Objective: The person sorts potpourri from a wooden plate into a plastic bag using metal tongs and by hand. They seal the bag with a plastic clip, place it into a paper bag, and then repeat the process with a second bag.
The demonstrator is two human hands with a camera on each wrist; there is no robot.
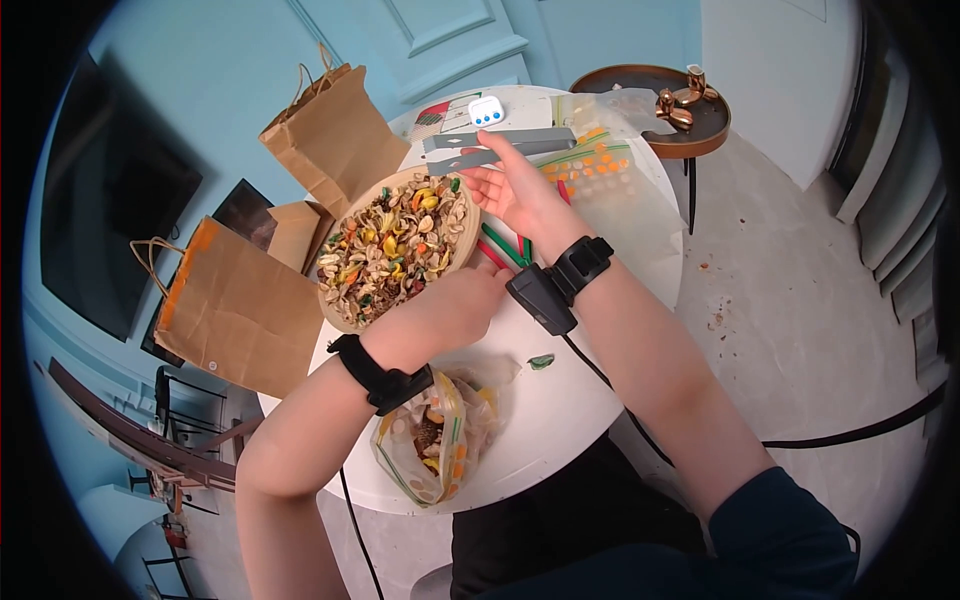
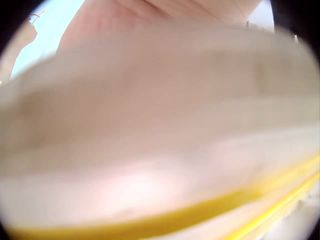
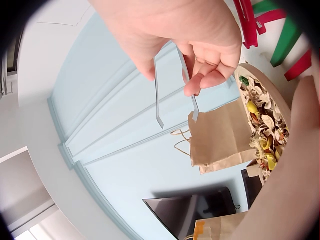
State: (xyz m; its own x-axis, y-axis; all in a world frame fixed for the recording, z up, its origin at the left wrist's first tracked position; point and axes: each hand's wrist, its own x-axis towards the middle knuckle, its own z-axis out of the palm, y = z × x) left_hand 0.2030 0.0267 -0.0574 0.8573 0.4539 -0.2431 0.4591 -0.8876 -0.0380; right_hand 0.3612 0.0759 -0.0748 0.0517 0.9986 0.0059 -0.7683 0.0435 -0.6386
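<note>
My right hand (image 1: 515, 195) holds grey metal tongs (image 1: 545, 142) above the right side of a wide bowl (image 1: 342, 323). In the right wrist view the two tong arms (image 3: 157, 102) stand apart, with nothing between their bent tips. Dried potpourri (image 1: 395, 245), with yellow, orange and green pieces, fills the bowl. My left hand (image 1: 470, 305) reaches across under the right wrist, close to red and green plastic strips (image 1: 505, 245). Its fingertips are hidden there, so I cannot tell what they hold. Blurred pale material with a yellow stripe (image 2: 200, 212) fills most of the left wrist view.
An open zip bag (image 1: 445, 445) of potpourri stands at the table's near edge, with a green leaf (image 1: 541, 362) nearby. Orange-dotted bags (image 1: 605, 185) and a white case (image 1: 486, 111) lie farther back. Paper bags (image 1: 245, 315) stand left. A round side table (image 1: 610, 82) stands back right.
</note>
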